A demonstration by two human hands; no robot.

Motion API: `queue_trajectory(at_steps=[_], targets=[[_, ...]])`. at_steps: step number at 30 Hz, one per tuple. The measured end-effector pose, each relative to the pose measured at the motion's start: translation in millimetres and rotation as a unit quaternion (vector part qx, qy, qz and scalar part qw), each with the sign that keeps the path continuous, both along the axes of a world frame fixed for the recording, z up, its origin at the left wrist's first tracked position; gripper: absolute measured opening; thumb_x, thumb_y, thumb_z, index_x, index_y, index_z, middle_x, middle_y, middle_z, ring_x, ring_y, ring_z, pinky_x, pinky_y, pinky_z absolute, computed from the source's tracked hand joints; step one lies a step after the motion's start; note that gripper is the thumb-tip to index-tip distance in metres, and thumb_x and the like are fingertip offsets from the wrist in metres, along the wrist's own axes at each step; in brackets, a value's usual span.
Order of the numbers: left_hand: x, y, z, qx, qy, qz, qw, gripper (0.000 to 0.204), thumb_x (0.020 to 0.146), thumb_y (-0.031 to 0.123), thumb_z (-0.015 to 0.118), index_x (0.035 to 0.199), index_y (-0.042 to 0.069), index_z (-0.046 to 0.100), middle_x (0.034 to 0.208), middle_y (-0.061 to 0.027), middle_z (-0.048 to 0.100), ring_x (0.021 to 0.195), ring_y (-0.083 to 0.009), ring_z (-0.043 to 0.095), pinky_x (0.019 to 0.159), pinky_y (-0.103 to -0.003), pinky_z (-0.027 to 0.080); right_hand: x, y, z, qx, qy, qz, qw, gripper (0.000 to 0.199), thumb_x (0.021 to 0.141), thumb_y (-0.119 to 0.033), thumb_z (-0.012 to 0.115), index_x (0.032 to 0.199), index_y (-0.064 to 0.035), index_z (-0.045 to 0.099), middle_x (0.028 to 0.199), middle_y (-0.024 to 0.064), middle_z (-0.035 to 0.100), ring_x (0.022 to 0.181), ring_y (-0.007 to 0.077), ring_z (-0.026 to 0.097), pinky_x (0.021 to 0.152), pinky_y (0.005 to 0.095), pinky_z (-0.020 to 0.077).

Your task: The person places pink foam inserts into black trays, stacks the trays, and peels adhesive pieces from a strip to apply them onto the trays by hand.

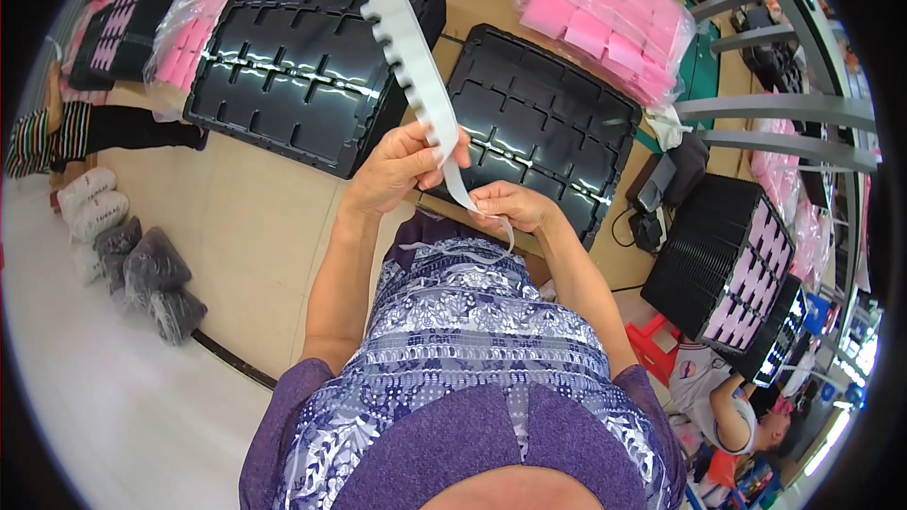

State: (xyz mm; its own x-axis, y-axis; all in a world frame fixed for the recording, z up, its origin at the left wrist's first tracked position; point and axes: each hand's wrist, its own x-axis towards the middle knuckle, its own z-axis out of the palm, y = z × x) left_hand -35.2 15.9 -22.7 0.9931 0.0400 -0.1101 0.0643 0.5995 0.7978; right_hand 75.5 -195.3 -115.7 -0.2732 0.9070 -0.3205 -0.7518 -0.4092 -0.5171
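A long white strip [402, 33] with a row of notches along its left edge rises from my hands past the top of the picture. My left hand [397, 168] is closed around its lower part, thumb and fingers pinching it. Below that, the strip narrows and bends toward my right hand [515, 205], whose thumb and fingertips pinch the narrow end. From the right fingers a thin pale ribbon [511, 241] curls down in front of my patterned dress. Whether ribbon and strip are one piece I cannot tell. Behind my hands lie black molded plastic trays [543, 123], right of the strip.
A taller stack of black trays [293, 66] stands at the left. Bagged pink pieces [605, 19] lie at the back. Black trays with pink pieces [746, 274], a red stool [652, 345] and grey metal rails [784, 111] are at the right. People are at both sides.
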Motion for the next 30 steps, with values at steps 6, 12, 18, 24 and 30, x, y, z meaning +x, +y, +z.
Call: queue_trajectory(at_steps=[6, 12, 18, 24, 30], targets=[[-2, -21, -3, 0.118, 0.065, 0.116, 0.984, 0.014, 0.086, 0.004, 0.068, 0.098, 0.003, 0.061, 0.078, -0.0018, 0.063, 0.06, -0.003, 0.05, 0.051, -0.017, 0.037, -2, 8, 21, 0.008, -0.628, -0.142, 0.765, 0.023, 0.095, -0.019, 0.056, 0.11, -0.0037, 0.064, 0.093, 0.0031, 0.064, 0.079, 0.0107, 0.058, 0.068, 0.0253, 0.0486], [-20, -50, -8, 0.235, 0.118, 0.213, 0.941, 0.012, 0.088, 0.002, 0.067, 0.099, 0.002, 0.062, 0.079, 0.0038, 0.064, 0.064, 0.0015, 0.052, 0.052, -0.015, 0.039, -14, 37, 116, 0.043, -0.616, -0.332, 0.713, 0.025, 0.084, -0.013, 0.069, 0.106, -0.0019, 0.065, 0.088, 0.0037, 0.064, 0.068, 0.0097, 0.057, 0.059, 0.0233, 0.0456], [-35, -60, -1, 0.172, 0.11, 0.207, 0.957, 0.023, 0.086, 0.0, 0.069, 0.106, 0.002, 0.058, 0.087, 0.0004, 0.066, 0.074, -0.0033, 0.06, 0.055, -0.017, 0.043, -17, 32, 101, 0.012, -0.513, -0.251, 0.821, 0.012, 0.086, -0.01, 0.068, 0.092, 0.0001, 0.068, 0.075, -0.0014, 0.064, 0.066, 0.0043, 0.055, 0.058, 0.0214, 0.0441], [-25, -35, 27, 0.218, 0.169, 0.104, 0.956, 0.012, 0.092, 0.016, 0.064, 0.087, 0.005, 0.062, 0.07, 0.0, 0.061, 0.055, -0.0032, 0.054, 0.046, -0.018, 0.038, -8, 29, 100, 0.025, -0.329, -0.196, 0.923, 0.018, 0.094, -0.016, 0.061, 0.1, -0.0004, 0.067, 0.074, -0.0018, 0.061, 0.063, 0.0041, 0.053, 0.055, 0.0199, 0.0429], [-25, -36, 12, 0.179, 0.133, 0.164, 0.961, 0.014, 0.092, 0.014, 0.065, 0.082, 0.007, 0.059, 0.067, 0.0006, 0.058, 0.052, -0.0052, 0.054, 0.042, -0.019, 0.038, -13, 25, 107, -0.021, -0.41, -0.251, 0.877, 0.02, 0.089, -0.019, 0.067, 0.096, -0.0004, 0.069, 0.072, -0.002, 0.062, 0.061, 0.0039, 0.052, 0.054, 0.0208, 0.042]])
